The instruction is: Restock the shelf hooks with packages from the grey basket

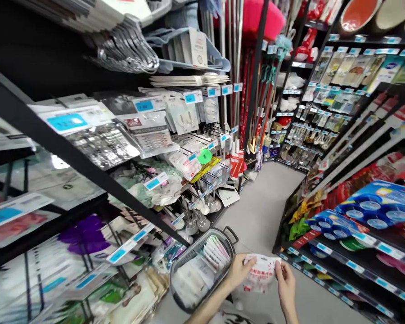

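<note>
A small clear plastic packet (259, 275) with a white header and red print is stretched between my two hands, over the aisle floor. My left hand (240, 270) pinches its upper left corner, thumb on the front. At the upper right corner, my right hand (285, 280) grips the edge between thumb and fingers. What the packet contains is too blurred to make out. Just left of my left forearm stands a grey shopping basket (179, 294) with several wrapped packs (193, 278) in it.
Shelves on the left hold hanging packets with blue price tags (67, 121) and metal hangers (128, 49). Mops and brooms (253, 90) stand farther back. On the right shelf are blue round containers in packs (378, 204). Grey floor (256, 202) runs down the aisle.
</note>
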Action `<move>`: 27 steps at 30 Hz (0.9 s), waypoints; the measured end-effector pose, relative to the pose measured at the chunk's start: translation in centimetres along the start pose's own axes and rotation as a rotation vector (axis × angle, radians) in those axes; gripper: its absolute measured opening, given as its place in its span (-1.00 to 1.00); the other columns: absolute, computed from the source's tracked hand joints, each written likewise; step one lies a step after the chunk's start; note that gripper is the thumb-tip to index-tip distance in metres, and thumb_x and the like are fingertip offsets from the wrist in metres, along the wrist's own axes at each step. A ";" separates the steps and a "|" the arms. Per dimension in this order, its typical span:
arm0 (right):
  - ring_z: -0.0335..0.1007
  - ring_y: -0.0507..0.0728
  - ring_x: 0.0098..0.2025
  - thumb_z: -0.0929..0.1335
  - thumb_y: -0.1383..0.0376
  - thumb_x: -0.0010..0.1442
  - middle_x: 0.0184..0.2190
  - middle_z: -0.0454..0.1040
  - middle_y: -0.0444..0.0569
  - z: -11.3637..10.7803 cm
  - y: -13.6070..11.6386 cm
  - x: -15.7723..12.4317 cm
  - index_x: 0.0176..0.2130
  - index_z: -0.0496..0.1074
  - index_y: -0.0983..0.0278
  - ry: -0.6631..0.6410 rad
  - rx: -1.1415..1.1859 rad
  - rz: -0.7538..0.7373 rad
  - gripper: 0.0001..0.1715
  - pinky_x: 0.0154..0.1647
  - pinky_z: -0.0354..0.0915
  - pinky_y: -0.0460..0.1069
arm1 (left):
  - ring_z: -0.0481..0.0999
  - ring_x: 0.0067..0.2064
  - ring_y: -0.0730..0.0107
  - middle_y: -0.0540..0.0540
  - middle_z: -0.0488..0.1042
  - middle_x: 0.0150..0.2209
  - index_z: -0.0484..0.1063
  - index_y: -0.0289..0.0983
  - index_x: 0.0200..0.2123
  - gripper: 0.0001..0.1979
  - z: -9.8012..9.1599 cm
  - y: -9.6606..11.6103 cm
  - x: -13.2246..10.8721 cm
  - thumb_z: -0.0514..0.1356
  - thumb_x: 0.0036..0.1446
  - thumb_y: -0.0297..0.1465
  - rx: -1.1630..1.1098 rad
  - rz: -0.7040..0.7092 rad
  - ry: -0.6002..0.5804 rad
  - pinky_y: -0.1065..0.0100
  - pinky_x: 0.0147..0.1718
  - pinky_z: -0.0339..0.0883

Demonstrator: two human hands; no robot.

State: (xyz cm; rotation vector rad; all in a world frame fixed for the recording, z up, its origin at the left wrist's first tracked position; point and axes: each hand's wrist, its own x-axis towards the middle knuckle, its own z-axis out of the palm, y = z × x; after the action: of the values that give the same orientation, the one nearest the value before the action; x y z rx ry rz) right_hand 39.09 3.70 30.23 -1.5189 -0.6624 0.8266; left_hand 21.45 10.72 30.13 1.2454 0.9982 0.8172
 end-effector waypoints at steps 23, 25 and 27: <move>0.43 0.12 -0.46 0.52 0.00 0.06 -0.47 0.57 -0.04 30.9 -5.6 15.1 -0.36 0.53 0.29 -0.814 -0.084 -0.083 -0.59 -0.41 0.36 -0.02 | 0.59 -0.30 0.21 -0.14 0.64 -0.34 0.61 -0.31 -0.33 -0.69 -19.9 5.0 11.7 0.39 -0.01 -0.17 -0.162 0.133 0.768 0.31 -0.30 0.46; 0.43 0.13 -0.43 0.53 0.02 0.04 -0.46 0.58 -0.03 32.9 -5.9 17.1 -0.37 0.56 0.29 -0.841 -0.127 -0.162 -0.62 -0.38 0.38 -0.01 | 0.57 -0.35 0.24 -0.11 0.63 -0.39 0.61 -0.30 -0.37 -0.72 -20.4 5.7 13.8 0.40 -0.02 -0.19 -0.141 0.143 0.842 0.34 -0.35 0.43; 0.46 0.15 -0.40 0.51 0.05 0.05 -0.43 0.59 0.00 35.1 -6.6 19.3 -0.39 0.59 0.29 -0.891 -0.141 -0.236 -0.66 -0.32 0.40 0.01 | 0.55 -0.40 0.28 -0.09 0.61 -0.43 0.59 -0.30 -0.40 -0.73 -20.8 6.4 16.1 0.41 -0.04 -0.20 -0.125 0.147 0.945 0.37 -0.40 0.39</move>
State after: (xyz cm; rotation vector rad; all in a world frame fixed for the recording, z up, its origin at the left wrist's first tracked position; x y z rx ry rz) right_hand 22.21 40.44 33.54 -1.1095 -1.5425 1.2901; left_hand 8.20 34.19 33.24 0.8033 1.5683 1.6278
